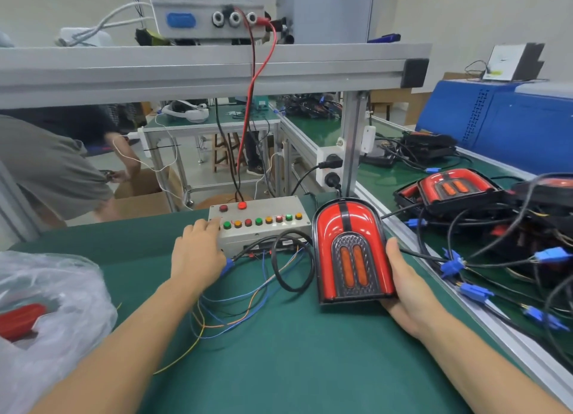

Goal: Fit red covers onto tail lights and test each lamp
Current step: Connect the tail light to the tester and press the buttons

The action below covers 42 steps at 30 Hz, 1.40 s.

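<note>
Hands work on the green bench point(310, 367): my right hand point(403, 289) grips the red-covered tail light point(350, 252) at centre right. My left hand point(198, 249) rests with fingers extended on the button box point(263, 224) just left of it.

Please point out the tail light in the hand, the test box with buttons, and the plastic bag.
tail light point(350, 249), head view, red cover
test box point(263, 232), head view, grey top
plastic bag point(52, 289), head view, clear film
</note>
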Motion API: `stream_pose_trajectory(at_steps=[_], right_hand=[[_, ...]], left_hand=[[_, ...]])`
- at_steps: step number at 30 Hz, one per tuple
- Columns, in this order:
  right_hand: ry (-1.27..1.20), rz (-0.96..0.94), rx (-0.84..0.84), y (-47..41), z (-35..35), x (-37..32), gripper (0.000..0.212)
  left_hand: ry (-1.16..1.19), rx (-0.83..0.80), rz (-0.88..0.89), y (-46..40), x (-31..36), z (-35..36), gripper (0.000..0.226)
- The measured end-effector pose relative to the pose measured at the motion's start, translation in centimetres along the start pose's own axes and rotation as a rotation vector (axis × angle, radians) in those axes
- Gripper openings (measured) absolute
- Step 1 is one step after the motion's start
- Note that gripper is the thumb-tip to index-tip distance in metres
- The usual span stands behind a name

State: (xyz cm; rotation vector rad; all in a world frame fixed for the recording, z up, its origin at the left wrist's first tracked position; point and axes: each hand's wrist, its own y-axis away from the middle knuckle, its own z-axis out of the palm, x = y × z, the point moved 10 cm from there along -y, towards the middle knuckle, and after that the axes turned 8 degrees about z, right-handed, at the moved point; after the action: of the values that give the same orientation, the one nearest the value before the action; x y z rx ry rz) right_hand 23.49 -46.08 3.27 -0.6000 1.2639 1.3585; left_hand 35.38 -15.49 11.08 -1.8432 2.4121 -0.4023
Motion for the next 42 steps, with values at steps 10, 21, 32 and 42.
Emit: stream_pose_trajectory(at_steps=[10,21,32,42], right_hand=[[-0.04,-0.002,-0.013,-0.5,-0.3,0.2,0.064],[-0.093,0.021,-0.007,-1.2,-0.7,0.6,0.067],[-0.063,0.039,-0.012,-0.8,-0.8,0.6,0.061],[-0.057,0.031,0.014,-0.9,-1.1,0.8,0.059]], left_hand=[[0.172,-0.011,-0.077,-0.9,-1.2,0.6,0.062],[0.069,0.063,-0.119,-1.0,-2.4,0.3,0.061],[0.035,0.065,-0.081,-0.6,3.0,-0.3,0.05],[0.41,-0.139,-0.045,-3.3,10.7,3.6,0.048]])
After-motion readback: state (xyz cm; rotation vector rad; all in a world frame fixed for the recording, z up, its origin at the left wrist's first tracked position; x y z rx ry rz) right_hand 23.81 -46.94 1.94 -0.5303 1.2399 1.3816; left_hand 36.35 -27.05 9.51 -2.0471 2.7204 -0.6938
